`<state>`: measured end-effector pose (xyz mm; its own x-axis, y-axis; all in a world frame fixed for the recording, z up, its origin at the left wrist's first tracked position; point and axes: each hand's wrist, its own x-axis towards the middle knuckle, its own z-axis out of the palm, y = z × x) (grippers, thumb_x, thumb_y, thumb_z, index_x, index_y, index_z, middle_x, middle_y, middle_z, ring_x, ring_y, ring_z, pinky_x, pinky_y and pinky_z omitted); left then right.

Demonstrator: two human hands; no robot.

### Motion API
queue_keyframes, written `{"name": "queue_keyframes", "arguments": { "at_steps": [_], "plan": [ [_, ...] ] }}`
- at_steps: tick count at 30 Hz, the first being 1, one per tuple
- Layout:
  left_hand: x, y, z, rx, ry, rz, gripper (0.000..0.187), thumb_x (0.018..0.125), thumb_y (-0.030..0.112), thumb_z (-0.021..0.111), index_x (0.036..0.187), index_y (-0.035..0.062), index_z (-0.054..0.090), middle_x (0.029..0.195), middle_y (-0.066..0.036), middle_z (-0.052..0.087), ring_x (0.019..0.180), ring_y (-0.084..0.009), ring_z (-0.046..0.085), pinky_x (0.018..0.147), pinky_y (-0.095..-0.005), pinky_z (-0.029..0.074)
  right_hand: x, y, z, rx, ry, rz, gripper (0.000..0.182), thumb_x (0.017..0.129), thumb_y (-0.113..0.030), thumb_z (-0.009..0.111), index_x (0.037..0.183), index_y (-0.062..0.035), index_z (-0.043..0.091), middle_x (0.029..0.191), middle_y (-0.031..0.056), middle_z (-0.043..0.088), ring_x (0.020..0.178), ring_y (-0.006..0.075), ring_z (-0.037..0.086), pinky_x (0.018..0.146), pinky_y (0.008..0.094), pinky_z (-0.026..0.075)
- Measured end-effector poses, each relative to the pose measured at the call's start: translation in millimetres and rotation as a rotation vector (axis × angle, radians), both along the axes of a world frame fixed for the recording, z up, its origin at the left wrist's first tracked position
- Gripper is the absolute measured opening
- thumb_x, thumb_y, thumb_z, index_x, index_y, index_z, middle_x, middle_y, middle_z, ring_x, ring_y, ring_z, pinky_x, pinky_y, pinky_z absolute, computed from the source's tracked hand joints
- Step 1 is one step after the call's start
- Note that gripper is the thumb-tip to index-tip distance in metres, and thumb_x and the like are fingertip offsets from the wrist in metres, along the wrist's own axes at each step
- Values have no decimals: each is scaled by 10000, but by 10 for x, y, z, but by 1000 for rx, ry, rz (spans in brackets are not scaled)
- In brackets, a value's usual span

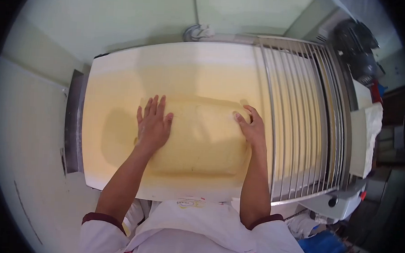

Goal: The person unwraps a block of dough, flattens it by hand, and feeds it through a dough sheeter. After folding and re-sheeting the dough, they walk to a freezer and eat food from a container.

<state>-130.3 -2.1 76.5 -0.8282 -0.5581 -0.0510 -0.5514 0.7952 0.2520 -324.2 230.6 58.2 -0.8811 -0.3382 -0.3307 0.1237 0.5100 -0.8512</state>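
A wide, flat slab of pale yellow dough (199,142) lies on the conveyor belt (109,81) of a machine. My left hand (154,126) rests palm down on the slab's left edge, its fingers spread and pointing away from me. At the slab's upper right corner is my right hand (253,126), with its thumb on top of the dough and its other fingers curved over the far right edge. The underside of the dough is hidden.
A metal bar guard (297,121) covers the machine's right part. A dark motor (357,45) stands at the upper right. Whitish cloth (372,134) hangs at the far right, and a metal end plate (74,121) borders the belt's left side.
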Motion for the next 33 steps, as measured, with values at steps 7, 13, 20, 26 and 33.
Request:
{"name": "queue_keyframes", "arguments": {
  "at_steps": [7,13,20,26,33],
  "plan": [
    [42,116,83,72,82,-212,558,1003,322,349,1498,86,244,1549,-135,255,1453,-289,188,1173,-511,59,498,349,153,-13,-153,-119,612,879,-350,686,1286,60,486,1149,189,634,1058,239,621,873,353,499],
    [-140,237,63,111,53,-295,564,1010,307,292,1515,83,176,1579,-109,186,1465,-273,148,1185,-485,51,276,190,117,-402,-591,8,589,855,-328,691,1297,9,499,1180,121,613,1088,228,596,906,353,496],
    [-229,246,79,107,-48,-268,672,983,377,293,1518,26,86,1580,-190,107,1470,-339,80,1162,-531,25,306,33,389,-393,-390,126,572,750,-68,755,1262,4,511,1083,115,646,983,207,636,862,315,516],
    [-438,401,-43,-11,-166,-253,759,959,434,345,1515,8,55,1570,-246,46,1463,-391,41,1141,-570,-7,-33,339,279,-338,-537,-184,433,783,-45,695,1194,5,567,1023,89,665,862,181,649,776,298,525],
    [-406,384,39,73,-92,-279,734,961,405,378,1508,1,102,1574,-216,96,1469,-358,49,1157,-550,6,113,422,83,-405,-422,-128,472,851,-150,688,1257,22,520,1119,115,631,1009,188,610,875,304,484]
  ]
}}
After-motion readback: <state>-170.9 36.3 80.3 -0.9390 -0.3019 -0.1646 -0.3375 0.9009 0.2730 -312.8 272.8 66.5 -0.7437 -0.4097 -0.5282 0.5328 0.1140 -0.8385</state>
